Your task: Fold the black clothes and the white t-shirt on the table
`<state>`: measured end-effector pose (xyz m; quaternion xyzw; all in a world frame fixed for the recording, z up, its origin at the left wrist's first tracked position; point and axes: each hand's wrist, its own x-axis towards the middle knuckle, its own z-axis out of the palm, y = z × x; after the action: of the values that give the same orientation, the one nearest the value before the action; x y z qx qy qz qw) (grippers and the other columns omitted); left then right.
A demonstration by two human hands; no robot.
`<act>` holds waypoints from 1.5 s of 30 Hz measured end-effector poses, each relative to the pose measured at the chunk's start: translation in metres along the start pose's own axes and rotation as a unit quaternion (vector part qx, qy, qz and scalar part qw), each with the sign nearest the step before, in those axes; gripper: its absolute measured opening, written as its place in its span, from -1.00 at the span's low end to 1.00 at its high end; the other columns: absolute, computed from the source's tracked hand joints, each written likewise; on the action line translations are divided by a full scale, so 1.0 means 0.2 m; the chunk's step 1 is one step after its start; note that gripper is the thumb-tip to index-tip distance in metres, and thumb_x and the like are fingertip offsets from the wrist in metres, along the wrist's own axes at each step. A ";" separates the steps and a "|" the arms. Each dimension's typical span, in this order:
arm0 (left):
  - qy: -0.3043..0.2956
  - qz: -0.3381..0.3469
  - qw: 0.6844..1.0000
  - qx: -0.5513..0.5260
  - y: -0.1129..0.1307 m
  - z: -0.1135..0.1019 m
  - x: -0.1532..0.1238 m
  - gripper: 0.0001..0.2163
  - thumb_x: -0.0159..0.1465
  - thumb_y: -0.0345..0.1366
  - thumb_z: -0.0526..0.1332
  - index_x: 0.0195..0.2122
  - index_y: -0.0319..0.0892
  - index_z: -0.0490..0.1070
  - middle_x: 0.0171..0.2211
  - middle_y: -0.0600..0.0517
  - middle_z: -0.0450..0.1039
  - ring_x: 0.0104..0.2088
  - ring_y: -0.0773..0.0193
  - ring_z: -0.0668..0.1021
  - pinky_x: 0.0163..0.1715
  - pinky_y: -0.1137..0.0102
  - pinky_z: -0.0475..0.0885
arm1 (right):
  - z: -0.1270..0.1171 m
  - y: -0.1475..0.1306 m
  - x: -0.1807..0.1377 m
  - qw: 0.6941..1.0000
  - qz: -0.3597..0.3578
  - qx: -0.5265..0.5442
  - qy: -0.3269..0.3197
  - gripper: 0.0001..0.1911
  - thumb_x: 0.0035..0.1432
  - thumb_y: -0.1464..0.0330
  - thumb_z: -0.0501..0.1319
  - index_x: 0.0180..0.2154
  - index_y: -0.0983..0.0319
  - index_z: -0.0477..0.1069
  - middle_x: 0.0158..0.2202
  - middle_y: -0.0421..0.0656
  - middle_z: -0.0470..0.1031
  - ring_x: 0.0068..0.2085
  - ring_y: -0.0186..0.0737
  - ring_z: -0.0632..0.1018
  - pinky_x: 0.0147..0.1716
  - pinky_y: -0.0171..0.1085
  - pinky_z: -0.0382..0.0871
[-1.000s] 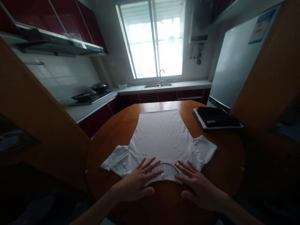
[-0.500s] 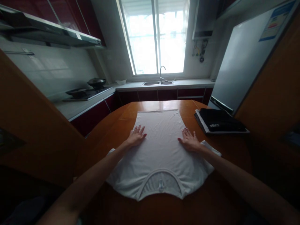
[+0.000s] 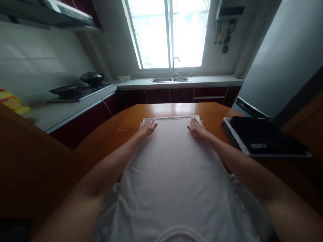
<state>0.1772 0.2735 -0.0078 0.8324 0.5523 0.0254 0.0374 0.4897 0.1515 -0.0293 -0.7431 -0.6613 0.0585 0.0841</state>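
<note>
A white shirt lies spread out on the brown desk, its hem toward the window and its neckline at the near edge of the view, partly cut off. The left hand and the right hand rest palm down near the two hem corners, fingers spread and relaxed; neither is clenched, and no cloth shows pinched between fingers and thumb. The shirt looks light and thin, probably a soft, slightly stretchy knit, with fine wrinkles over the body and looser folds toward the sleeves, which show only partly beside the forearms. Cloth like this should have almost no stiffness: it would drape and sag if lifted from one spot, and pull into ripples if dragged by one side. It does not seem fragile, though the smooth desk may let it slide under an uneven push. The hem corners look like the best places to take hold, since the doubled edge there gives a firmer pinch than the flat middle; the shoulder ends, out of clear view, may serve too. A stack of folded clothes, black on top, sits on the desk to the right, apart from the shirt.
</note>
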 end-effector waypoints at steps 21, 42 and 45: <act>0.012 0.096 0.995 0.024 0.17 -0.15 -0.60 -0.38 0.48 0.08 -0.24 0.47 -0.10 -0.03 0.49 -0.12 -0.18 0.47 -0.07 -0.08 0.37 -0.15 -0.08 | -0.17 -0.02 -0.33 0.992 -0.005 0.107 0.072 -0.35 0.48 0.16 -0.17 0.43 0.39 -0.01 0.48 0.13 -0.16 0.48 0.00 -0.05 0.37 0.18 -0.14; -0.040 0.229 0.970 -0.065 0.34 0.04 -2.10 -0.46 0.49 0.06 -0.10 0.44 0.06 0.05 0.48 -0.04 -0.09 0.47 0.01 -0.02 0.39 -0.09 -0.02 | 0.14 -0.33 -2.05 0.982 -0.164 0.067 0.071 -0.45 0.46 0.15 -0.05 0.37 0.14 0.22 0.44 -0.06 0.06 0.44 0.01 0.10 0.38 0.14 0.03; -0.036 0.233 0.970 -0.062 0.34 0.04 -2.18 -0.48 0.50 0.05 -0.12 0.44 0.07 0.07 0.47 0.00 -0.07 0.47 0.06 -0.01 0.41 -0.04 -0.04 | 0.16 -0.33 -2.08 0.981 -0.153 0.073 0.099 -0.47 0.45 0.17 -0.04 0.34 0.14 0.28 0.43 -0.07 0.11 0.43 0.01 0.13 0.38 0.11 0.06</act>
<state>0.0702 -0.1544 -0.0095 0.9346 0.3385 0.0375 0.1024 0.3703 -0.2525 -0.0574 -0.6274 -0.7494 0.0189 0.2109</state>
